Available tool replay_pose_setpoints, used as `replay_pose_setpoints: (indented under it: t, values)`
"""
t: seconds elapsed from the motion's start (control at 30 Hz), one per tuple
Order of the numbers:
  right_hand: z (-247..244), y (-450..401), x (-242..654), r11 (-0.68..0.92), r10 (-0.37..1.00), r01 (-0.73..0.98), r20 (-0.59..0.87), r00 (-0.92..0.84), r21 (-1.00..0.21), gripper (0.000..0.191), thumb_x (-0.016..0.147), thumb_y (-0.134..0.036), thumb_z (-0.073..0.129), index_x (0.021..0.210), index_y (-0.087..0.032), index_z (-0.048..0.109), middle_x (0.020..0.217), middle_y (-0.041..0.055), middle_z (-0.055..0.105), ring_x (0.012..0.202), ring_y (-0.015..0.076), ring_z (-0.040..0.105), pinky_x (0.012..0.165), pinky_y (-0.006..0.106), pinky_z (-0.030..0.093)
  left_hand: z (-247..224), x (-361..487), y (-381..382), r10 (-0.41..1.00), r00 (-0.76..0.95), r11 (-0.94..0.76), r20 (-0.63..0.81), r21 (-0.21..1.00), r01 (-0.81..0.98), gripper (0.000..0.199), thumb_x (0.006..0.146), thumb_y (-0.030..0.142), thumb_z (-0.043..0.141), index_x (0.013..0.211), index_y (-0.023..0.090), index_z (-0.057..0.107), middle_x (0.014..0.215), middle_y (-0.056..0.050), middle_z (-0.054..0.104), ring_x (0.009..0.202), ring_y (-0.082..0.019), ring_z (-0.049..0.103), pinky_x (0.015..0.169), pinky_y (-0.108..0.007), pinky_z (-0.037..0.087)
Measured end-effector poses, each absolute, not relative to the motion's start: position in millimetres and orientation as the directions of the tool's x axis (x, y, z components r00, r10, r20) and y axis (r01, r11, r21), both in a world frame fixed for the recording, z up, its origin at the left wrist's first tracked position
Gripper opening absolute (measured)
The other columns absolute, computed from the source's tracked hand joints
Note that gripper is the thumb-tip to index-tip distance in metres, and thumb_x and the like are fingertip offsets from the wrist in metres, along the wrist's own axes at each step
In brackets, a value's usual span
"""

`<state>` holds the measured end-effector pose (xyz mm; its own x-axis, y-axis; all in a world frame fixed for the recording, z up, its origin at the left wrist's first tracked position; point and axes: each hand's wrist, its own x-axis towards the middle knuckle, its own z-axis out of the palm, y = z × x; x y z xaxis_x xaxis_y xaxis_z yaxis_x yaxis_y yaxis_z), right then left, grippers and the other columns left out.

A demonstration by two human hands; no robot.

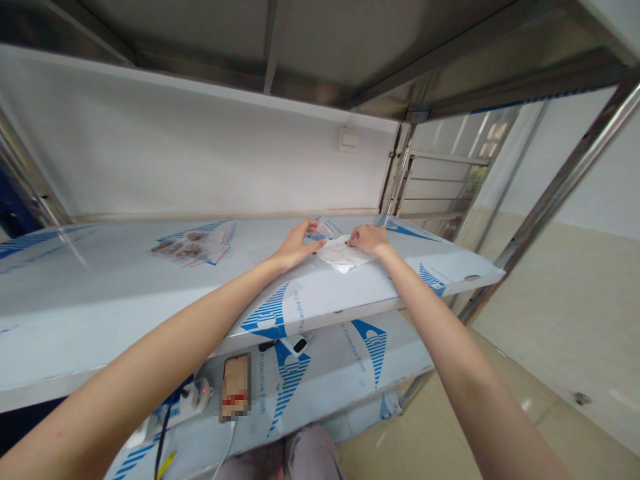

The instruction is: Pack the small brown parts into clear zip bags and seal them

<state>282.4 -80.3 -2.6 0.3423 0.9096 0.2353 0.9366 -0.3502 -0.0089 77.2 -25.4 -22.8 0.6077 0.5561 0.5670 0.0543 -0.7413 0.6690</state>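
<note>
A white sheet or packet [343, 256] lies on the steel shelf, and a clear zip bag [327, 230] sits just behind it. My left hand [299, 245] rests at their left edge, thumb and fingers apart, with the thumb near the white packet. Over the packet's right side, my right hand [369, 239] has its fingertips drawn together at a tiny dark thing, too small to name. Further left on the shelf is another clear bag [190, 249] with several brown pieces in it.
The steel shelf [110, 300] carries blue-printed protective film. Below is a lower shelf [340, 373] with a phone [236, 387] on a white cable, a power strip [197, 398] and a small white device [300, 345]. An upper shelf [320, 53] hangs overhead; a metal post [565, 163] stands right.
</note>
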Motion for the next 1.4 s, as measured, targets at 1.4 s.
replay_pose_setpoints:
  t: [1.4]
  values:
    - [45, -101, 233, 0.2, 0.914, 0.914, 0.402, -0.045, -0.354, 0.03, 0.084, -0.037, 0.05, 0.09, -0.017, 0.072, 0.08, 0.0031, 0.068, 0.067, 0.0123, 0.052, 0.063, 0.025, 0.036, -20, 77, -28, 0.575, 0.581, -0.757, 0.576, 0.644, 0.111, 0.041, 0.07, 0.038, 0.06, 0.104, 0.017, 0.05, 0.111, -0.011, 0.06, 0.104, -0.024, 0.054, 0.095, -0.042, 0.038]
